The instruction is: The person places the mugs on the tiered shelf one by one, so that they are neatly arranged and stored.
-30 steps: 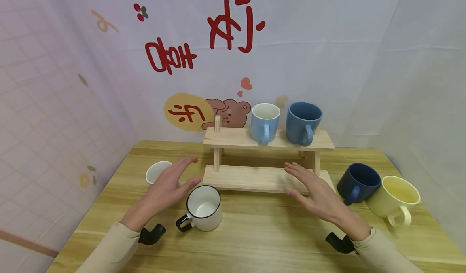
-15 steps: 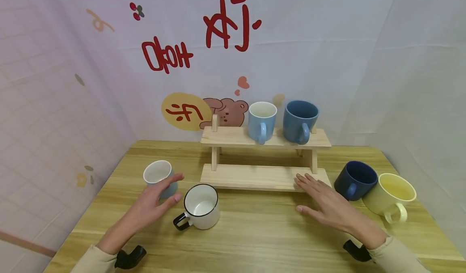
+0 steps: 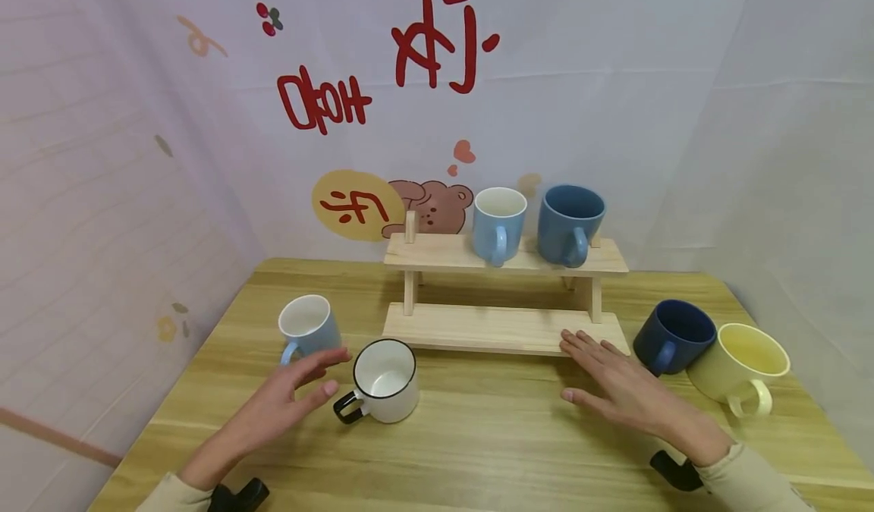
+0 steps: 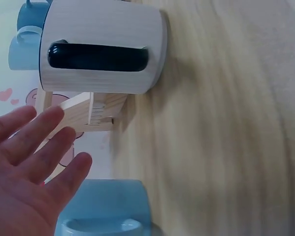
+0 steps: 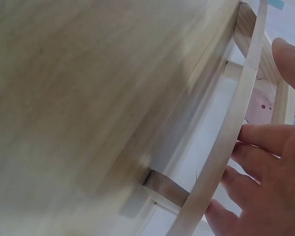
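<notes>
My left hand [image 3: 276,403] hovers with loosely spread fingers between a light blue mug [image 3: 315,328] and a white enamel mug [image 3: 392,391] with a black rim and black handle. It holds nothing, and the left wrist view shows its palm and fingers [image 4: 63,182] apart from both mugs. At the right front of a two-tier wooden shelf [image 3: 478,328], my right hand [image 3: 624,391] has its fingertips on the lower board's edge. In the right wrist view the straight fingers [image 5: 250,162] meet that board's front. Its thumb stands away from the board.
On the upper tier stand a pale blue mug [image 3: 498,231] and a darker blue mug [image 3: 568,227]. A navy mug [image 3: 676,337] and a yellow mug [image 3: 740,368] sit close together at the right of the wooden table [image 3: 492,451]. A printed cloth [image 3: 580,102] hangs behind.
My left hand has drawn back and left from above the mugs, uncovering the light blue mug. My right hand has shifted slightly right along the lower board. The mugs stay put.
</notes>
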`<state>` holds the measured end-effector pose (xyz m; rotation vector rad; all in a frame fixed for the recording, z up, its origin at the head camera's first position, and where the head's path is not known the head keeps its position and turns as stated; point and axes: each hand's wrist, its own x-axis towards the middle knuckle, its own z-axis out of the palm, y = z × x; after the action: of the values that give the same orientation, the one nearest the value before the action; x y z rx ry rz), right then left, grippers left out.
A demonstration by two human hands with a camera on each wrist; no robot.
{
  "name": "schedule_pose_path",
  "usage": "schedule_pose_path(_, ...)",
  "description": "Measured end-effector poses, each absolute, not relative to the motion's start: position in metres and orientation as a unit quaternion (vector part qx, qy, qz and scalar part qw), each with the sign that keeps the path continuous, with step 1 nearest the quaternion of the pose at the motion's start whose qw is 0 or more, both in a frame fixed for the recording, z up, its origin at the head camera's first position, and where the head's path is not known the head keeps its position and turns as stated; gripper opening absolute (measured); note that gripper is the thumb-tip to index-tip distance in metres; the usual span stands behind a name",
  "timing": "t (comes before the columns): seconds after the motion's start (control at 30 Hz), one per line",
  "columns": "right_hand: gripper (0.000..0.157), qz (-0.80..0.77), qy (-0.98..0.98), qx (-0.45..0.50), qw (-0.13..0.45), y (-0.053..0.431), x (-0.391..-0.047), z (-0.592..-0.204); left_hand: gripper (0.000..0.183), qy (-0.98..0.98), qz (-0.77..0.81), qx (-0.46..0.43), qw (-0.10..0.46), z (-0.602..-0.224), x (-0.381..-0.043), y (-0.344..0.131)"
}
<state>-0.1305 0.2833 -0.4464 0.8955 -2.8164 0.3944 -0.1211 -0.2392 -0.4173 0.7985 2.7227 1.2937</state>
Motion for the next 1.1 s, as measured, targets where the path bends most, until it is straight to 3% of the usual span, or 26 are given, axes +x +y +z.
schedule_pose_path(0.43, 0.069, 0.161, -0.943, 0.287, 0.042, 0.284, -0.130, -0.444, 0.035, 0.801, 0.507, 0.263, 0.177, -0.435, -0.128, -0.255)
schedule_pose_path(0.67, 0.069, 0.163, -0.943, 0.287, 0.042, 0.284, -0.130, -0.444, 0.034, 0.786, 0.507, 0.287, 0.210, -0.442, -0.130, -0.259)
schedule_pose_path(0.9, 0.070, 0.159, -0.944, 0.287, 0.037, 0.285, -0.131, -0.442, 0.034, 0.750, 0.510, 0.370, 0.200, -0.450, -0.133, -0.253)
schedule_pose_path(1.1, 0.070, 0.163, -0.943, 0.288, 0.033, 0.285, -0.132, -0.442, 0.032, 0.740, 0.530, 0.357, 0.210, -0.450, -0.133, -0.250)
